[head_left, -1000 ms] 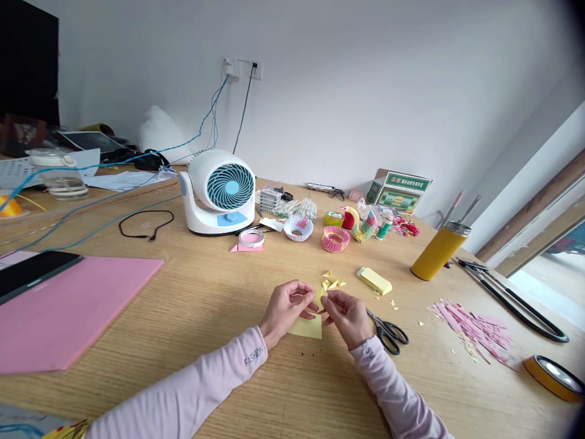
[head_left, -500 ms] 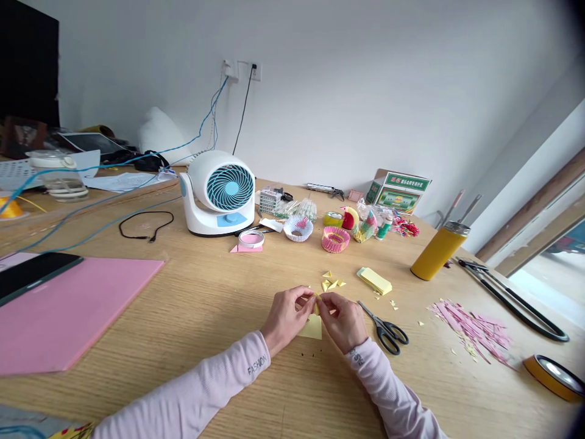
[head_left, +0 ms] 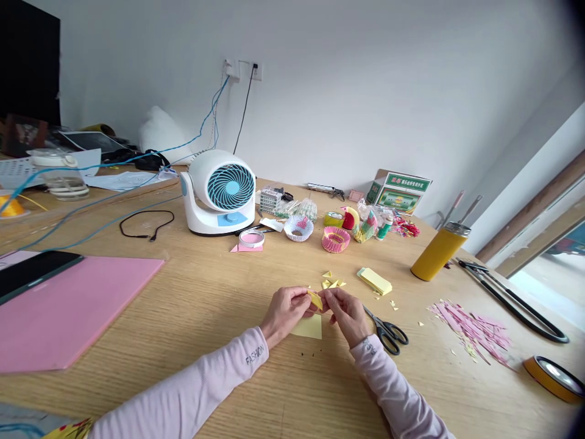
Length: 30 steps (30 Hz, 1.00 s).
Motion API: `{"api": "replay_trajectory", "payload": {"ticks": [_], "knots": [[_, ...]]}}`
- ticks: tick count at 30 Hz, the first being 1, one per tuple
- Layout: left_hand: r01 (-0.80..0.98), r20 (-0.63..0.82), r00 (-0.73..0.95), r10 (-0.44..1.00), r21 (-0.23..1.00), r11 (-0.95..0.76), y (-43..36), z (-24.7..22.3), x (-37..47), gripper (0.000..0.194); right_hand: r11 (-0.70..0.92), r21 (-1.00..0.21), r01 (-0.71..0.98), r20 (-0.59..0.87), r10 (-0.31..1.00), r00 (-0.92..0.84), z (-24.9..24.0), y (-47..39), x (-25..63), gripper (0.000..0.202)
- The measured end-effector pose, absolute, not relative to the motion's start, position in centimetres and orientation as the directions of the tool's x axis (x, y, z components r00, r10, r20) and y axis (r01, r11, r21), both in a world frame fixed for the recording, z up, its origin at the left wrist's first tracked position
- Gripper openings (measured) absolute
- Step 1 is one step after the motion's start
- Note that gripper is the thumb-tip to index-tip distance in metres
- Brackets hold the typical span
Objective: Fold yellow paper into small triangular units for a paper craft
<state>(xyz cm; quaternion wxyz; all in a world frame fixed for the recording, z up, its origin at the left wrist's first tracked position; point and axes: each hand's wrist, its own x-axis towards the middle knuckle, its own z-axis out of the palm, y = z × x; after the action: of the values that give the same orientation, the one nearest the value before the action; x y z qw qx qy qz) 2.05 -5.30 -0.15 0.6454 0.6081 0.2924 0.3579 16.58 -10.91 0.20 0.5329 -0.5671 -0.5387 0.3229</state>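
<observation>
Between my two hands, just above the wooden table, is a small folded piece of yellow paper (head_left: 315,300). My left hand (head_left: 287,312) pinches its left side, and my right hand (head_left: 345,311) has its fingertips closed at the right end. Below them a flat pale yellow paper slip (head_left: 308,328) lies on the table, partly covered by my left hand. Several small folded yellow triangles (head_left: 333,283) lie just beyond my fingers. Black-handled scissors (head_left: 387,332) rest beside my right hand, their blades partly hidden behind it.
A stack of yellow slips (head_left: 375,280) lies behind the scissors. Pink paper scraps (head_left: 473,326), a tape roll (head_left: 555,378) and a yellow tumbler (head_left: 440,251) are to the right. Folded-paper bowls (head_left: 336,239) and a white fan (head_left: 219,192) stand farther back. A pink board (head_left: 91,305) lies left.
The folded yellow paper has turned and shows more of its face. My right hand has shifted slightly to the right, and my fingertips are a little farther apart.
</observation>
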Motion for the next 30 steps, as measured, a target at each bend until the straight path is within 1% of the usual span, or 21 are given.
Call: {"api": "replay_trajectory", "payload": {"ticks": [3,6,10,14,16,17,20,22,24,25,27,30], "knots": [[-0.105,0.068,0.586,0.807,0.994,-0.007,-5.4,-0.3,2.1,0.028,0.102,-0.974,0.204,0.136,0.978,0.161,-0.1,-10.7,16.9,0.037],[-0.097,0.081,0.582,0.809,0.995,-0.03,-5.6,-0.3,2.1,0.029,0.102,-0.973,0.209,0.13,0.983,0.127,-0.2,-10.8,16.8,0.037],[-0.064,0.091,0.575,0.813,0.996,-0.067,-5.7,-0.1,2.1,0.031,0.151,-0.937,0.314,0.189,0.977,0.095,-0.2,-10.8,16.8,0.037],[-0.011,0.155,0.575,0.803,0.983,-0.182,-5.7,-0.3,2.0,0.031,0.179,-0.874,0.451,0.237,0.969,0.074,0.2,-11.0,16.8,0.031],[0.022,0.196,0.582,0.789,0.966,-0.256,-5.7,-0.5,2.0,0.031,0.205,-0.803,0.56,0.293,0.954,0.071,0.5,-11.2,16.8,0.025],[0.038,0.211,0.588,0.781,0.957,-0.288,-5.8,-0.6,1.9,0.031,0.224,-0.746,0.627,0.334,0.941,0.062,0.6,-11.3,16.8,0.022],[0.062,0.211,0.618,0.757,0.947,-0.314,-5.9,-0.5,1.8,0.032,0.28,-0.534,0.798,0.436,0.899,-0.023,0.8,-11.6,16.8,0.017],[0.079,0.187,0.64,0.746,0.949,-0.306,-5.9,-0.2,1.6,0.032,0.299,-0.431,0.851,0.454,0.887,-0.082,0.7,-11.7,16.8,0.017],[0.127,0.172,0.652,0.739,0.935,-0.33,-5.7,0.1,1.5,0.034,0.305,-0.38,0.873,0.453,0.885,-0.112,0.5,-11.8,16.9,0.017],[0.157,0.168,0.657,0.735,0.923,-0.351,-5.6,0.3,1.4,0.034,0.306,-0.375,0.875,0.451,0.885,-0.116,0.4,-11.8,17.0,0.016],[0.198,0.143,0.671,0.728,0.911,-0.361,-5.4,0.5,1.3,0.034,0.308,-0.4,0.863,0.446,0.888,-0.11,0.3,-11.7,17.1,0.011],[0.222,0.037,0.699,0.714,0.938,-0.266,-5.1,0.8,1.1,0.028,0.334,-0.462,0.822,0.438,0.892,-0.117,0.5,-11.7,17.3,0.008]]}}
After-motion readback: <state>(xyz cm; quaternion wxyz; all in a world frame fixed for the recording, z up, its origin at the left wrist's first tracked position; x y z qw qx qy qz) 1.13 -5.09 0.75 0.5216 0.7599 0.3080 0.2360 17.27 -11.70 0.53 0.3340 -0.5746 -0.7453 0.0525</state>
